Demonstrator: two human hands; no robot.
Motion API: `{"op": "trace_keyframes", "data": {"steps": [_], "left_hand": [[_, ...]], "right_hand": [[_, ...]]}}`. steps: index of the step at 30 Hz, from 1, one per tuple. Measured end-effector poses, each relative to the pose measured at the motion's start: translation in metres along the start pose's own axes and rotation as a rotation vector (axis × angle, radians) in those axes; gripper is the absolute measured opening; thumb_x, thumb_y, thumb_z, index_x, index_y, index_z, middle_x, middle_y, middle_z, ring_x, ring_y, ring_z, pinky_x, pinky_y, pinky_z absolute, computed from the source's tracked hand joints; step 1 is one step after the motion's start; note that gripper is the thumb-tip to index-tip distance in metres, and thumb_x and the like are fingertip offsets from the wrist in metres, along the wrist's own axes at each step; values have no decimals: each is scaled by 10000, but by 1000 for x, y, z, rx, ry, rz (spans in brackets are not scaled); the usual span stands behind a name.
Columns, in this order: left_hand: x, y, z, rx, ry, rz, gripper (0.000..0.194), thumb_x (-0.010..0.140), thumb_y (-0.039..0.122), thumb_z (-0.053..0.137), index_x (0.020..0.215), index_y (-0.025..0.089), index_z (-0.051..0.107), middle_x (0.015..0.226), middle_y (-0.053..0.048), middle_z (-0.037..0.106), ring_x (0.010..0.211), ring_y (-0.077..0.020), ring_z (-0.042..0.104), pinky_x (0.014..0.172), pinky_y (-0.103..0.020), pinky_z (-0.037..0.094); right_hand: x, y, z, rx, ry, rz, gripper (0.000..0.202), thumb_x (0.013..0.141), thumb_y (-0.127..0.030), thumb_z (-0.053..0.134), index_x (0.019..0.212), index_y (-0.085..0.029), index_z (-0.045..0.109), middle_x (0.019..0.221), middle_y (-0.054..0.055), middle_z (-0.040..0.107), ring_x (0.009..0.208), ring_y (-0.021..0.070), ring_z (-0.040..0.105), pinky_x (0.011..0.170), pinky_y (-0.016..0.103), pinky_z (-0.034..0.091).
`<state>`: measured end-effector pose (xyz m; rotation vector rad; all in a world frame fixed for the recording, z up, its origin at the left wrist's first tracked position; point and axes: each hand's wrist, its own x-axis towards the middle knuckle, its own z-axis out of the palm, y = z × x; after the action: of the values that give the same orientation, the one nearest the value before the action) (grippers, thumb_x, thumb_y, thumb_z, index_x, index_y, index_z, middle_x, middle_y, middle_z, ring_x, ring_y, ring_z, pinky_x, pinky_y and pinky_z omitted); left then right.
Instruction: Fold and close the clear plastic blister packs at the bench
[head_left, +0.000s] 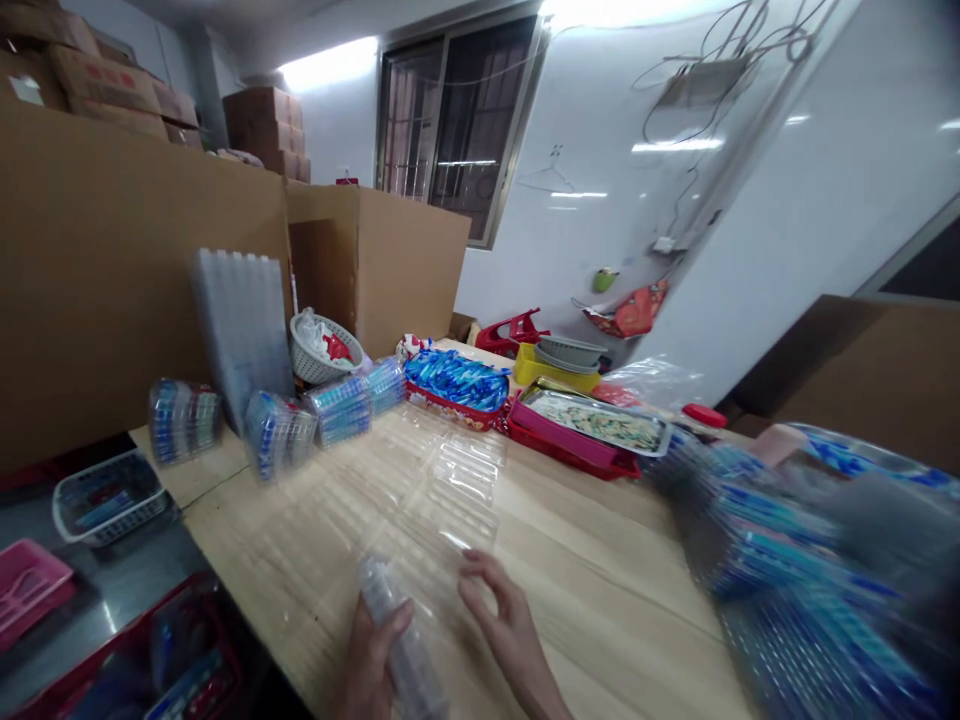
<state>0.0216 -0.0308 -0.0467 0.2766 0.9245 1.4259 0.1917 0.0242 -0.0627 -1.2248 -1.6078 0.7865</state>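
Tall cardboard cartons (112, 270) wall off the left side of a light wooden worktable (600, 590), with smaller boxes stacked on top of them and a barred window (450, 120) dark in the white wall behind. At the right edge, a heap of blue-printed packets (810, 580) spills toward the viewer, blurred. Across the far side of the table sit a red tray heaped with blue sachets (457, 385) and, beside it, a red tray carrying a metal pan (596, 420); a yellow bin holding a grey basket (562, 360) stands behind them. A stack of ribbed plastic sheets (240, 320) leans upright against the cartons, a white basket (322, 350) just beside it. In front lie several filled clear packs (277, 430) — blue items inside, details too blurred to read. An open clear blister tray (457, 480) lies flat at mid-table. Nearest the camera, the left hand (371, 650) is wrapped around a stack of clear plastic trays (397, 630), thumb over its top — the stack stands on the table's near edge. The right hand (502, 625) rests close by on the wood, fingers loosely spread, gripping nothing.
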Motion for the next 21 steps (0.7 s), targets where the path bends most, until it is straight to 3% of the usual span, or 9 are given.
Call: {"op": "trace_keyframes", "data": {"steps": [3, 5, 9, 14, 21], "left_hand": [[-14, 5, -4, 62, -45, 55, 523, 572, 410, 797, 976, 195, 545, 721, 10, 658, 678, -188, 636, 613, -285, 473], [-24, 8, -11, 117, -73, 83, 480, 570, 411, 804, 912, 197, 545, 662, 30, 622, 613, -160, 603, 560, -263, 453], [-46, 16, -32, 147, -60, 122, 541, 551, 420, 820, 965, 213, 539, 675, 29, 629, 615, -161, 597, 579, -267, 468], [-68, 23, -57, 129, -42, 168, 597, 535, 391, 831, 1021, 206, 538, 719, 2, 650, 644, -178, 605, 611, -287, 475], [-83, 32, -68, 66, 10, 158, 882, 485, 372, 852, 1247, 219, 435, 831, -32, 681, 728, -215, 634, 641, -301, 493]], "right_hand": [[-46, -37, 19, 289, -309, -28, 367, 784, -580, 628, 791, -216, 672, 1167, 124, 598, 1122, 309, 543, 988, 456, 388], [-66, -52, 30, 417, -400, -60, 364, 765, -592, 651, 788, -232, 691, 1168, 111, 595, 1111, 299, 550, 971, 442, 399], [-85, -63, 47, 516, -441, -33, 333, 767, -577, 664, 783, -249, 722, 1172, 97, 598, 1118, 286, 547, 987, 438, 382], [-97, -71, 61, 556, -594, 27, 350, 776, -572, 654, 781, -233, 741, 1217, 113, 573, 1152, 289, 520, 1015, 443, 349], [-117, -66, 79, 594, -618, 136, 441, 742, -632, 644, 736, -199, 725, 1224, 118, 544, 946, 281, 601, 850, 407, 445]]}}
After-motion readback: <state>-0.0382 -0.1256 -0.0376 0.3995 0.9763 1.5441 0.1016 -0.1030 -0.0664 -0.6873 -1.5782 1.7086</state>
